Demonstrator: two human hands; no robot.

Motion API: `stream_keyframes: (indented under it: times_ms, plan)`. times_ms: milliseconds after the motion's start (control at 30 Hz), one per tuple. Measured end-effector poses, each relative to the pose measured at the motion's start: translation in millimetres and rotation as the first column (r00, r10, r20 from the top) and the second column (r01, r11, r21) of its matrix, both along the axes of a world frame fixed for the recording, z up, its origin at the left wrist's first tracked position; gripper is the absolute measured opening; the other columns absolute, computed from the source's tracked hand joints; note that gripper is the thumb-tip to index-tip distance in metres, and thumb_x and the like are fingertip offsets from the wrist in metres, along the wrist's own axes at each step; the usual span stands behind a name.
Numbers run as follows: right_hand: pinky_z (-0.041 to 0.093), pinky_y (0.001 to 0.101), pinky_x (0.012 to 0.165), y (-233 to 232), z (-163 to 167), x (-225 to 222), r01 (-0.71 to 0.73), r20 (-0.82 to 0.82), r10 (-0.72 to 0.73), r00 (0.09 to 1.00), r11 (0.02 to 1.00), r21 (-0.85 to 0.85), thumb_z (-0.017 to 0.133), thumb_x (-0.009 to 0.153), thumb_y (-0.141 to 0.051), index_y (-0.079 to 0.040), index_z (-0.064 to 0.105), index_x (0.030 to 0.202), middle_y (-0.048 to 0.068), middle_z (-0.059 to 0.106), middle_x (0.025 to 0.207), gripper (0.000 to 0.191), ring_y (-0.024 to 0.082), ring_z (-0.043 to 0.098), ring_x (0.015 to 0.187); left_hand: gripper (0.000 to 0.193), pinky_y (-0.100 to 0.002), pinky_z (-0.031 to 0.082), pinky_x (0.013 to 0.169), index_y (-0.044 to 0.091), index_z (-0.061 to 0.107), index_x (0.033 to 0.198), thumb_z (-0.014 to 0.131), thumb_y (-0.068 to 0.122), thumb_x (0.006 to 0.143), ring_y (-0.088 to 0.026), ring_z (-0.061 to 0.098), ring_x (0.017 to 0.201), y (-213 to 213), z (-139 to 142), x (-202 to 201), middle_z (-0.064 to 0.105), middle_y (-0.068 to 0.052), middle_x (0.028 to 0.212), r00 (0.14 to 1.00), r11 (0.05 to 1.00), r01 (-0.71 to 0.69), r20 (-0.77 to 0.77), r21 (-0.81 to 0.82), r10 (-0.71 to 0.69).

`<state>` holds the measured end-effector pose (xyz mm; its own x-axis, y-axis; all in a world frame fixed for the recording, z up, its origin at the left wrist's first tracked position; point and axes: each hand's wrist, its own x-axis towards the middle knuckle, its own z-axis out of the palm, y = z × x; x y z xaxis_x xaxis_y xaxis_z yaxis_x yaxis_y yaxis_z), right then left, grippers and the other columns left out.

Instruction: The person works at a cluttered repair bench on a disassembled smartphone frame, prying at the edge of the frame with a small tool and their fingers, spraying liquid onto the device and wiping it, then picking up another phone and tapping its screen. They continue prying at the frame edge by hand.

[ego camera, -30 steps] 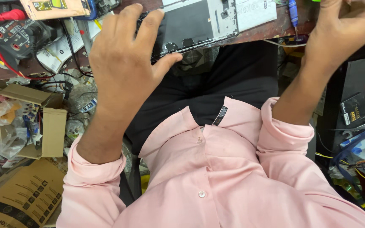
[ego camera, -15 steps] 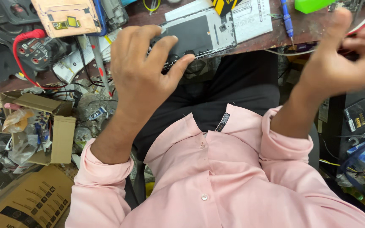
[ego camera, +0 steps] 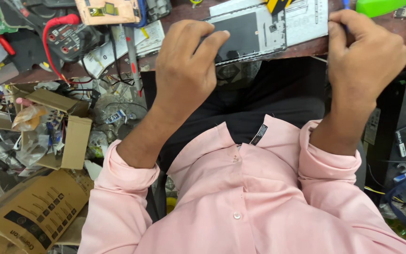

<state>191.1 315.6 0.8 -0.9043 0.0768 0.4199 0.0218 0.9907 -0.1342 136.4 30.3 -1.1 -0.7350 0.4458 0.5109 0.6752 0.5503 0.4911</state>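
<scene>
An opened phone point(ego camera: 254, 33), a grey frame with a dark battery, lies at the desk's near edge above my lap. My left hand point(ego camera: 184, 66) grips its left end, fingers on top of the dark panel. My right hand point(ego camera: 365, 56) is closed in a fist at the desk edge to the right of the phone. It pinches a thin blue-handled tool point(ego camera: 345, 4), of which only the top shows. My pink shirt and dark trousers fill the lower view.
A white paper sheet point(ego camera: 308, 19) lies under the phone's right end. A green object point(ego camera: 381, 5) sits at the top right. A dark meter with a red lead point(ego camera: 71, 37) and a pen-like tool point(ego camera: 130, 51) lie on the left. Cardboard boxes point(ego camera: 38, 211) and clutter crowd the floor on the left.
My right hand came down from an open, raised pose to the desk edge and closed on the blue tool. My left hand stayed on the phone's left end.
</scene>
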Motion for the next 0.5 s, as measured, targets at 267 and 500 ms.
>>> stream_keyframes:
  times_ms: [267,500]
  plan:
    - [0.05,0.0275,0.071,-41,15,32,-0.17,-0.053,0.168,0.984,0.821,-0.545,0.083,0.096,0.006,-0.003,0.077,0.106,0.015,0.064,0.104,0.015,0.021,0.062,0.091,0.043,-0.046,0.05,0.099,0.003,0.065,0.123,0.082,0.033,0.097,-0.034,0.06,0.116,5,-5,-3,0.061,-0.012,0.12,0.988,0.988,0.153,-0.025,-0.022,-0.154]
    - [0.054,0.0218,0.072,-87,-41,37,0.071,0.091,0.137,0.986,0.15,-0.986,0.081,0.097,0.003,0.004,0.075,0.114,0.006,0.071,0.094,0.018,0.01,0.066,0.079,0.027,-0.046,0.05,0.104,-0.002,0.071,0.118,0.075,0.014,0.096,-0.035,0.061,0.121,16,-24,0,0.065,-0.019,0.128,0.971,0.979,0.163,-0.155,-0.126,-0.181]
